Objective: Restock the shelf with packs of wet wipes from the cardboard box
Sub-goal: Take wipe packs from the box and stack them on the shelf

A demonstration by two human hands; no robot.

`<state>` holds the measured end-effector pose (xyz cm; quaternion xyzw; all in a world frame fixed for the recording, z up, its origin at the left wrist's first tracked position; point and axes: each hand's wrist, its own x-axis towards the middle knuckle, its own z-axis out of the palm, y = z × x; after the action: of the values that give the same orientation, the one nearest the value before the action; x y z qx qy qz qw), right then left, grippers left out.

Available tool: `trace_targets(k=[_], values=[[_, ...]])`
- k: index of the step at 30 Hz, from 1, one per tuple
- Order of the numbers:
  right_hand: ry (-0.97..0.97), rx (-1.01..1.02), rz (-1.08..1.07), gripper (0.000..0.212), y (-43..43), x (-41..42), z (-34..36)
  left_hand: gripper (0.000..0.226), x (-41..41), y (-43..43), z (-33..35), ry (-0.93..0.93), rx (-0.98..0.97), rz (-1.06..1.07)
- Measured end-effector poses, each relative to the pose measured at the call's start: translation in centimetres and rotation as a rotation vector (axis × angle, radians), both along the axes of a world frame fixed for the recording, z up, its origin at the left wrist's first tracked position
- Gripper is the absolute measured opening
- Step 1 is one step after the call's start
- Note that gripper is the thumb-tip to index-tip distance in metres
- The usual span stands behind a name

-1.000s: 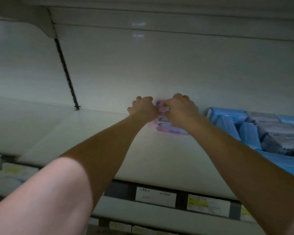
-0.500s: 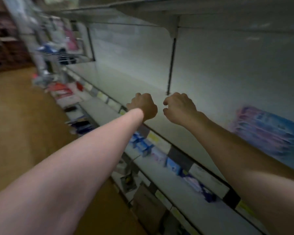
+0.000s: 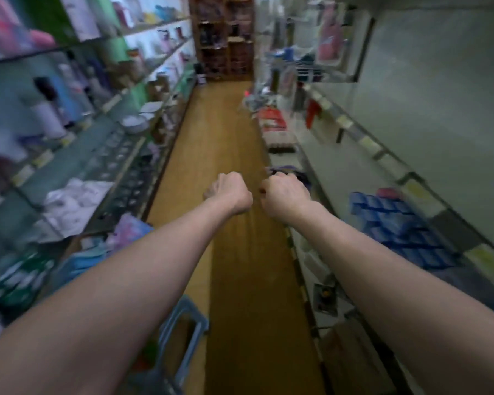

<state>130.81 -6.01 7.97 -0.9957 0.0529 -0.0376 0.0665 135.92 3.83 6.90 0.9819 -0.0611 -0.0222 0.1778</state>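
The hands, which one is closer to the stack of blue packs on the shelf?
The right hand, on the same side of the aisle as the blue packs; the left hand, also curled and empty, hovers over the floor, farther from them.

**The aisle around the two grips**

A brown floor (image 3: 226, 143) runs down the aisle below and beyond the left grip (image 3: 228, 192) and the right grip (image 3: 285, 195). Far beyond both, at the aisle's end, stands a dark wooden cabinet (image 3: 226, 38). Left of the left grip rise the opposite racks (image 3: 97, 155), carrying blurred bottles (image 3: 47, 121), white bowls (image 3: 134, 124) further along, and white folded goods (image 3: 74, 201) about level with that grip. Nearer than it and lower are a pink-and-purple pack (image 3: 129, 229), green packets (image 3: 15, 283) and a blue-grey plastic frame (image 3: 183, 329). Well beyond the right grip lie blurred red goods (image 3: 271, 118)
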Motion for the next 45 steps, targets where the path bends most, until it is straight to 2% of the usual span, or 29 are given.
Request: trace_targets(k=[5,11,17,23,26,28,30,32,34,38,41,43,45], values=[[0.073,0.039,0.204,0.033,10.5,4.6,-2.2,0.046,3.0,12.2,-2.1,0.072,0.012,0.181],[0.181,0.04,0.352,0.034,20.9,9.3,-4.8,0.031,5.7,24.8,-5.3,0.202,-0.024,0.338],[0.316,0.012,0.427,0.035,27.3,12.9,-8.8,0.04,7.1,32.1,-9.4,0.312,-0.112,0.451],[0.439,-0.027,0.44,0.037,30.1,16.4,-14.3,0.041,8.6,34.8,-13.6,0.424,-0.234,0.549],[0.494,-0.052,0.461,0.039,30.7,18.2,-16.7,0.025,9.5,35.1,-15.1,0.488,-0.321,0.592],[0.52,-0.063,0.46,0.04,31.0,19.2,-18.0,0.026,10.0,34.9,-16.1,0.525,-0.419,0.628],[0.542,-0.061,0.461,0.038,31.2,20.0,-19.4,0.008,10.6,34.7,-17.1,0.553,-0.498,0.688],[0.568,-0.049,0.463,0.036,31.4,20.8,-20.7,0.029,11.2,34.3,-18.5,0.575,-0.585,0.761],[0.582,-0.047,0.458,0.035,31.7,21.4,-21.9,0.033,11.5,33.9,-19.5,0.595,-0.656,0.809],[0.572,0.005,0.419,0.042,32.6,21.6,-23.8,0.015,11.8,33.4,-21.4,0.645,-0.79,0.872],[0.517,0.01,0.415,0.046,33.2,21.9,-24.8,0.011,12.0,33.5,-22.4,0.662,-0.866,0.902],[0.512,0.017,0.419,0.043,33.4,22.4,-25.2,0.015,12.1,33.7,-23.1,0.655,-0.904,0.94],[0.529,0.057,0.41,0.041,33.6,22.7,-25.7,0.008,12.3,33.8,-23.7,0.655,-0.919,0.983]])
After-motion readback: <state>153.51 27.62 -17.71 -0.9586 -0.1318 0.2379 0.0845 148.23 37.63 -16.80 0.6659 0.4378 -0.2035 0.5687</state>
